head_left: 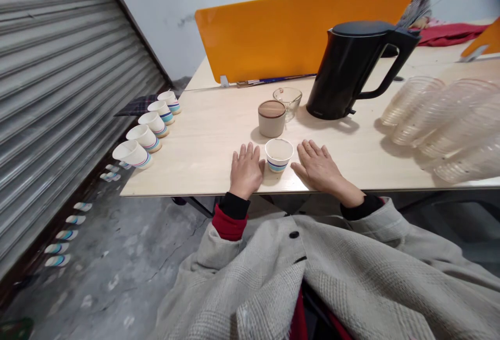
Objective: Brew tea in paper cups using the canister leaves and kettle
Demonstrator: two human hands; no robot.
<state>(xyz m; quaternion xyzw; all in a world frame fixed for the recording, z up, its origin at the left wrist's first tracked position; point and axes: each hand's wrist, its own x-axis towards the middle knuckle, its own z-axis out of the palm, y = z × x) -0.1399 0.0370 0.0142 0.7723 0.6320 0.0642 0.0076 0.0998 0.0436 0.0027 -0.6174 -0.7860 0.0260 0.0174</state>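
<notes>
Both hands rest flat on the wooden table near its front edge. My left hand (247, 171) lies just left of a striped paper cup (278, 163), fingers stretched out and holding nothing. On the cup's other side my right hand (317, 167) lies palm down with its fingers extended, also holding nothing. The paper cup stands upright between them. Behind it are a beige cup (272, 123) with a brown top and a clear glass cup (289, 101). A black electric kettle (341, 72) stands farther back to the right, its handle pointing right.
Several paper cups (142, 137) line the table's left edge. Stacks of clear plastic cups (441, 116) lie at the right. An orange divider (300, 38) stands at the back, with thin brushes (269, 80) along its foot. Beyond it are a person's sleeve (417, 9) and red cloth (449, 34).
</notes>
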